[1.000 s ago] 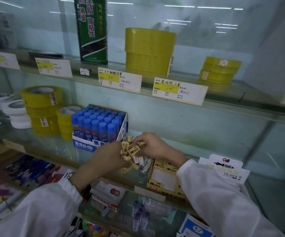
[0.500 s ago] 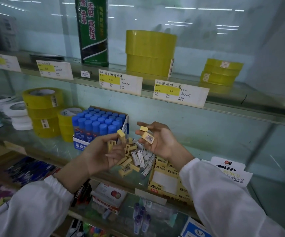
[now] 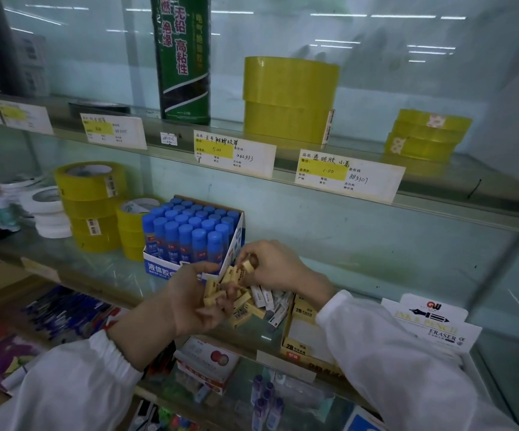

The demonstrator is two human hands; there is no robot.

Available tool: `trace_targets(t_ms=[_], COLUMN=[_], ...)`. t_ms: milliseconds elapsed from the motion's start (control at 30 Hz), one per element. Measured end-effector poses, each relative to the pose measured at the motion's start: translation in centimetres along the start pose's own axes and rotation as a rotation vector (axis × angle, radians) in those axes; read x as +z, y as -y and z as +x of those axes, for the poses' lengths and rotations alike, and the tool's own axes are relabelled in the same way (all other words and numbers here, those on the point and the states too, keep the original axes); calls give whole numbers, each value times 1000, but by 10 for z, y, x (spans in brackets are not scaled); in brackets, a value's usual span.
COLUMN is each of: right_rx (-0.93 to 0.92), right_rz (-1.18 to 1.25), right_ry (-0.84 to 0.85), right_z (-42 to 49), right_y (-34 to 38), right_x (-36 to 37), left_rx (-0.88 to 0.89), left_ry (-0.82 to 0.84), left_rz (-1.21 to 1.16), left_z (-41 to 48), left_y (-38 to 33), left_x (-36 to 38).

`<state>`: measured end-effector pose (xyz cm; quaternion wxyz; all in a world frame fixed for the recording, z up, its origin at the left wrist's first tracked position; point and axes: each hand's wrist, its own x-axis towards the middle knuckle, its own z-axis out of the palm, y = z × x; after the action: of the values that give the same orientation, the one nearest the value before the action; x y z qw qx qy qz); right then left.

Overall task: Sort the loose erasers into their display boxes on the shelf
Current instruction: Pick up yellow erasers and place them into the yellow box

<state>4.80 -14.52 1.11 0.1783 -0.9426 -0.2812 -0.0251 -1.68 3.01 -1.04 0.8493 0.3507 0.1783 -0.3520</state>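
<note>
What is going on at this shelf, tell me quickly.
A person is sorting erasers on the glass shelf. The left hand holds a bunch of small yellow block erasers, and the right hand pinches one yellow eraser just above it. More loose erasers, yellow and white-sleeved, lie in a pile below the hands, beside the yellow cardboard display box marked 2B. The white display box labelled ERASER stands to its right.

One wide-angle view, from a camera worn on the person's head. It faces forward and slightly down, close to the glass shelf [image 3: 376,272], with an upper shelf [image 3: 457,194] crossing above and the left sleeve [image 3: 65,390] and right sleeve [image 3: 407,371] at the bottom corners.
</note>
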Motion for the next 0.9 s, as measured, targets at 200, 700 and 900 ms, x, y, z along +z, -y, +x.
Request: trace_targets(t_ms=[200,700,900], right_rx=[-39,15,226], right_rz=[-82,97,229], right_ry=[18,134,60], right_z=[-2,-37,-64], right_y=[-2,9,-17], right_x=[9,-83,-77], left_rx=[48,42,-51], left_ry=[-66,285,340], left_rz=[81,37,27], left_z=[0,35,74], left_y=[1,17,25], left_x=[7,52,74])
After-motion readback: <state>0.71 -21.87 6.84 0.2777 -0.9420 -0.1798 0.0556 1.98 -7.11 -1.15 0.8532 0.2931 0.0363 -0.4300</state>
